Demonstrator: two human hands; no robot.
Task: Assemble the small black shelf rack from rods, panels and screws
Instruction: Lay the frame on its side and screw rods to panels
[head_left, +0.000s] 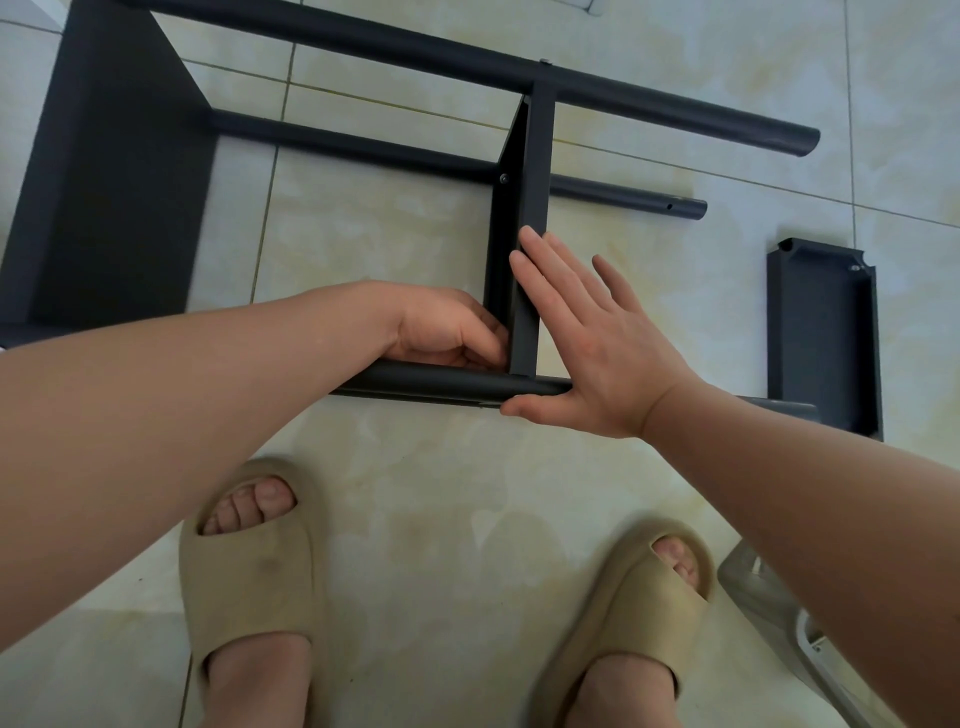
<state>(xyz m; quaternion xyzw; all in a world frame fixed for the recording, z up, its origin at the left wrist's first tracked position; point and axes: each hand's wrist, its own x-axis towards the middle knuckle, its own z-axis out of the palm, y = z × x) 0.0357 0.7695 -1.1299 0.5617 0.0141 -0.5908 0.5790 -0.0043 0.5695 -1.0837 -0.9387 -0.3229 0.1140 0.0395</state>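
The half-built black rack lies on its side on the tiled floor. A large panel (114, 176) stands at the left, and a narrow middle panel (522, 249) runs between the far rod (623, 101) and the near rod (441, 382). A third rod (623, 195) lies behind the middle panel. My left hand (447, 330) is curled at the corner where the middle panel meets the near rod; what its fingertips hold is hidden. My right hand (592, 338) lies flat with straight fingers against the middle panel's right face, its thumb on the near rod.
A loose black panel (826, 332) lies at the right with a screw in its top corner. My two feet in beige slippers (254, 571) stand just before the near rod. A grey plastic object (779, 618) sits at the lower right.
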